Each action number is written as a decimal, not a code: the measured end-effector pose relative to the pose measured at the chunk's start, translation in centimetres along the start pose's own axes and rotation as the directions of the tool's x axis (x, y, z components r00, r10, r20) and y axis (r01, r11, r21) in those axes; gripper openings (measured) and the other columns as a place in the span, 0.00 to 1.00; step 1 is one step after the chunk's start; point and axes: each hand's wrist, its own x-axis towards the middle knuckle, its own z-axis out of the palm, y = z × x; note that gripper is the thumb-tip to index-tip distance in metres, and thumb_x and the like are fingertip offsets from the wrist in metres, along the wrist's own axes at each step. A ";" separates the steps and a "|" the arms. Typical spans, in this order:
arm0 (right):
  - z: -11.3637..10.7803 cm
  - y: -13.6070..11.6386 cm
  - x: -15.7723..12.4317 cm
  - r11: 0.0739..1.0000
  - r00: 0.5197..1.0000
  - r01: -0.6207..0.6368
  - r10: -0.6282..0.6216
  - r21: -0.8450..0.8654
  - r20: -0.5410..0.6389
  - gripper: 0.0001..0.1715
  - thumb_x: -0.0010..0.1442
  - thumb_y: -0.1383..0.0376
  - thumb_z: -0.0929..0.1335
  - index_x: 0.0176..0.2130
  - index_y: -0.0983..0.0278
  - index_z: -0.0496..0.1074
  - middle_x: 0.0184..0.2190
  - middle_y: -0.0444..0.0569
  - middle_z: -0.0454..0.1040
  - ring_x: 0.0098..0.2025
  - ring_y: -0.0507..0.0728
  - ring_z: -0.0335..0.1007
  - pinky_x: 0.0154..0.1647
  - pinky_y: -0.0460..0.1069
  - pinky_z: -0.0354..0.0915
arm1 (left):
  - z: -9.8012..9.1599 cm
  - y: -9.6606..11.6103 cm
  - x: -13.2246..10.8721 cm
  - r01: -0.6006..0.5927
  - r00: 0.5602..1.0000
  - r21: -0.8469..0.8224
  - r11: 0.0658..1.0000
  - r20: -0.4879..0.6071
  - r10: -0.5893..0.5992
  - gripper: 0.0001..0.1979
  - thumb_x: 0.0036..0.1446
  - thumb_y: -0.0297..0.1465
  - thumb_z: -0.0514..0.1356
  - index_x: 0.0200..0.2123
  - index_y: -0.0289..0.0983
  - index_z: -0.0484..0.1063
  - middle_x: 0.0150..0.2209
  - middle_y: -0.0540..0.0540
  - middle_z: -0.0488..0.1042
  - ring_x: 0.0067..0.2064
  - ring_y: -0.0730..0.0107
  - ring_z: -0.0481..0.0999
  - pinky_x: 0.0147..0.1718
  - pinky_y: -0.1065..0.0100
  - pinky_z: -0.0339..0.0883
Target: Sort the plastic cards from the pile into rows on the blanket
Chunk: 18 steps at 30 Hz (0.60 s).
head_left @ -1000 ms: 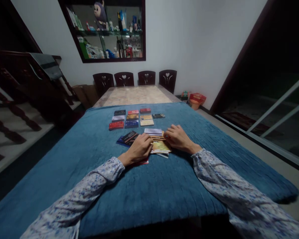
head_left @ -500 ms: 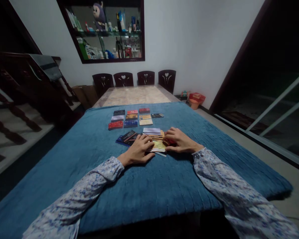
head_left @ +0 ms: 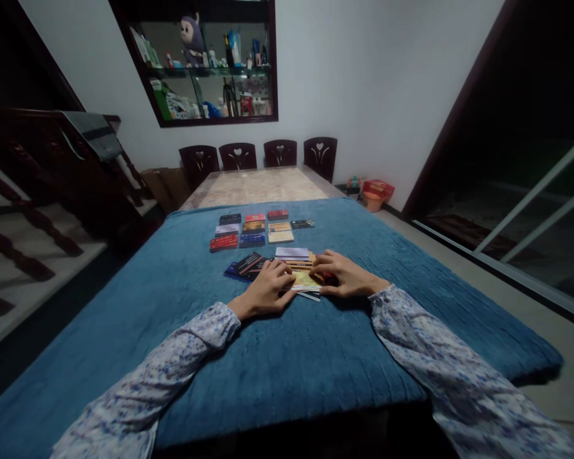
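A loose heap of cards lies on the blue cloth in front of me, with a yellow card (head_left: 304,279) on top between my hands. My left hand (head_left: 269,286) rests over the heap's left part, fingertips on the yellow card's left end and thumb spread along its near side. My right hand (head_left: 338,274) arches over the right end, fingers bent but apart, fingertips touching the yellow card and thumb by its near corner. Dark cards (head_left: 249,264) fan out on the left. A pale lilac card (head_left: 291,253) sits at the far side. Something red shows partly beneath my right hand.
Beyond the heap stand small card stacks in rows, among them a red stack (head_left: 224,243), a blue stack (head_left: 252,239) and a cream stack (head_left: 280,236). A black card (head_left: 303,224) lies to their right. The blue cloth (head_left: 210,363) covers the table's near part.
The camera view has shifted slightly. My right fingers have moved a little left across the yellow card; my left hand stays on the heap.
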 end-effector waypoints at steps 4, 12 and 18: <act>0.0 0.1 0.0 1.000 1.000 -0.011 0.011 0.017 0.014 0.20 0.62 0.53 0.71 0.46 0.65 0.78 0.40 0.55 0.74 0.43 0.61 0.62 0.46 0.56 0.60 | 0.1 -0.1 0.0 0.026 1.000 -0.014 1.000 -0.009 -0.027 0.07 0.62 0.32 0.60 0.42 0.37 0.75 0.43 0.41 0.76 0.49 0.57 0.69 0.49 0.54 0.62; 0.3 0.4 -0.1 0.995 0.999 -0.052 0.051 0.084 0.013 0.20 0.61 0.53 0.73 0.47 0.64 0.78 0.43 0.55 0.74 0.46 0.62 0.65 0.50 0.57 0.61 | 0.2 -0.2 0.0 0.063 0.998 -0.057 0.996 -0.013 -0.064 0.06 0.61 0.32 0.61 0.40 0.38 0.74 0.43 0.41 0.76 0.49 0.57 0.69 0.50 0.54 0.63; 0.0 -0.1 -0.1 0.994 0.996 -0.084 0.084 0.074 0.000 0.17 0.61 0.59 0.71 0.49 0.63 0.78 0.43 0.55 0.74 0.47 0.62 0.66 0.51 0.57 0.63 | 0.3 -0.2 0.0 0.067 0.997 -0.053 0.996 -0.026 -0.068 0.07 0.63 0.33 0.59 0.41 0.37 0.75 0.43 0.41 0.77 0.49 0.57 0.70 0.49 0.54 0.63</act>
